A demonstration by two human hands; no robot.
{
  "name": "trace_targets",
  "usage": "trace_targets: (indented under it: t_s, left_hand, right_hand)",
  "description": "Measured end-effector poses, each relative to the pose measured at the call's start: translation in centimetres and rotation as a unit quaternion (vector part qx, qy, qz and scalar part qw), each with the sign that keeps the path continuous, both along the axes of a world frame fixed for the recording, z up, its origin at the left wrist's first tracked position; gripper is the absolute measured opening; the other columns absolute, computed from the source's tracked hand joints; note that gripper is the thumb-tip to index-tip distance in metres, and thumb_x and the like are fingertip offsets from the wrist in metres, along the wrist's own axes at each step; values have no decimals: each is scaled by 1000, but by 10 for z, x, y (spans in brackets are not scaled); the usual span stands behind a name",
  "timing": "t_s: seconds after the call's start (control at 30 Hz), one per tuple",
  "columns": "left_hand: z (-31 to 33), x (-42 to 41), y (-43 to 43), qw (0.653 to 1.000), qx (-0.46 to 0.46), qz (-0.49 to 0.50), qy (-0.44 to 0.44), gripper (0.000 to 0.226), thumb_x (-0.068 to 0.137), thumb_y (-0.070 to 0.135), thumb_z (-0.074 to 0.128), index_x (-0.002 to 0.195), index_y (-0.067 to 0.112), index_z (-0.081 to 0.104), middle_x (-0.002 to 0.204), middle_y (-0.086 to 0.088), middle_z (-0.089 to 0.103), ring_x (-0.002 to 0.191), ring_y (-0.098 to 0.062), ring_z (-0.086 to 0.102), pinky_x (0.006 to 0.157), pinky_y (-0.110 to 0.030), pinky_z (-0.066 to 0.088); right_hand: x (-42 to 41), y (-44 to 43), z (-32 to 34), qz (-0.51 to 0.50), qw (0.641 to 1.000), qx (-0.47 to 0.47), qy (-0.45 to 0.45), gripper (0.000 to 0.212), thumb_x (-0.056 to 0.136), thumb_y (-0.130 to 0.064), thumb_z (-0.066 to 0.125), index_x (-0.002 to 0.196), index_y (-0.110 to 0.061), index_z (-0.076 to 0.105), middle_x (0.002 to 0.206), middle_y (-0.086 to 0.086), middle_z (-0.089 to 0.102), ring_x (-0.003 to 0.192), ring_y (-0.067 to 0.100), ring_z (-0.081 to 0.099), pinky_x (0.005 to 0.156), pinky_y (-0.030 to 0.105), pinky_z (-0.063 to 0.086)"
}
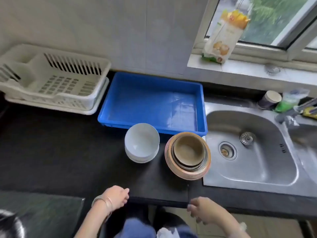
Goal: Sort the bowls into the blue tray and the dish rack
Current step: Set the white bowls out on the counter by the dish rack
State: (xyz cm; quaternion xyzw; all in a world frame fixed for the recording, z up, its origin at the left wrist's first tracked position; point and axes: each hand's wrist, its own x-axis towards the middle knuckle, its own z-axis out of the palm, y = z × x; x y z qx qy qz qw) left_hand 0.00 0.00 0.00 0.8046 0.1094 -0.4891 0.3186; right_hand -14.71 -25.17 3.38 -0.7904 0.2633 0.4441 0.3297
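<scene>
A stack of white bowls (142, 143) stands on the black counter just in front of the blue tray (116, 100), which holds nothing. To its right is a stack of brown bowls (187, 155), smaller ones nested in a large one, beside the sink. The white dish rack (56, 79) sits at the back left with nothing in it. My left hand (116, 196) hovers at the counter's front edge, fingers loosely curled, holding nothing. My right hand (204, 210) is low at the same edge, fingers loosely bent, holding nothing. Both hands are well short of the bowls.
A steel sink (248, 148) lies to the right with a loose strainer (247, 137) in it. A paper cup (271, 98) and a green bottle (289, 100) stand behind it. A food packet (224, 35) leans on the windowsill.
</scene>
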Motion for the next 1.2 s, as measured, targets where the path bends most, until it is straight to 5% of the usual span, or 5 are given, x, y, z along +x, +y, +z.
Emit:
trace_targets:
  t_s: [0.27, 0.43, 0.8, 1.0, 1.2]
  left_hand:
    - [48, 54, -16, 953, -100, 88, -273, 19, 91, 22, 51, 106, 21, 63, 91, 2, 66, 80, -20, 68, 86, -40, 55]
    - [58, 82, -35, 948, -116, 86, -283, 34, 92, 24, 50, 125, 20, 55, 117, -2, 63, 100, -23, 64, 93, -45, 51]
    - [49, 99, -28, 952, -175, 78, -240, 28, 91, 23, 51, 117, 19, 61, 105, -1, 66, 88, -16, 66, 89, -42, 54]
    - [47, 105, -33, 957, -155, 37, -242, 28, 91, 27, 51, 117, 22, 60, 114, -1, 60, 100, -21, 62, 92, -42, 52]
    - [51, 104, -57, 933, -42, -27, -355, 3, 89, 17, 51, 89, 19, 53, 99, 0, 52, 74, -15, 52, 64, -27, 42]
  right_hand:
    - [115, 15, 41, -69, 935, -85, -337, 17, 92, -39, 47, 95, -29, 61, 68, -10, 62, 61, 11, 57, 65, 29, 47]
    - [170, 34, 43, -43, 920, -183, -345, 31, 93, -45, 48, 106, -18, 58, 86, 3, 69, 84, 26, 64, 66, 34, 47]
    - [194, 50, 43, 27, 905, -293, -307, 10, 95, -10, 39, 101, -7, 46, 95, 22, 65, 86, 40, 60, 59, 33, 31]
    - [185, 35, 66, -91, 908, -213, -348, 12, 94, -16, 43, 83, -12, 40, 82, 18, 63, 72, 39, 65, 67, 40, 53]
    - [192, 16, 74, -122, 907, -189, -355, 29, 94, -19, 46, 68, -25, 36, 70, 2, 56, 45, 18, 63, 41, 23, 43]
